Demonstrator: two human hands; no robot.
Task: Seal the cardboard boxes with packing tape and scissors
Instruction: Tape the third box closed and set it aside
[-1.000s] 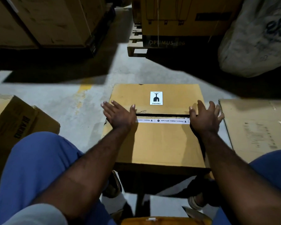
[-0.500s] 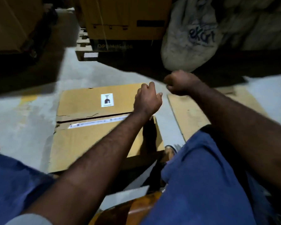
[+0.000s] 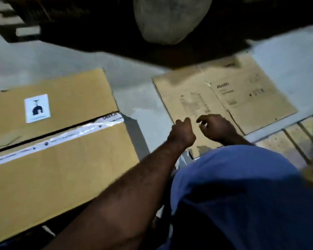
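- Cardboard box [image 3: 58, 159] sits on the concrete floor [image 3: 137, 91] at the person's left, printed tape [image 3: 61, 139] already along its seam.
- Flattened carton [image 3: 224, 94] lies beside it to the right, likely next to be assembled.
- Left hand [image 3: 182, 132], loosely curled, and right hand [image 3: 215, 127], fingers half-bent, hover close together over the carton's near edge, holding nothing, seemingly about to lift it.
- Scissors and tape roll aren't visible.

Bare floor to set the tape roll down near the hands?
Free: the grey floor strip between the taped box and the flattened carton. Also the floor right of the carton. Crowded: the carton's near edge, where left hand, right hand and knee meet.
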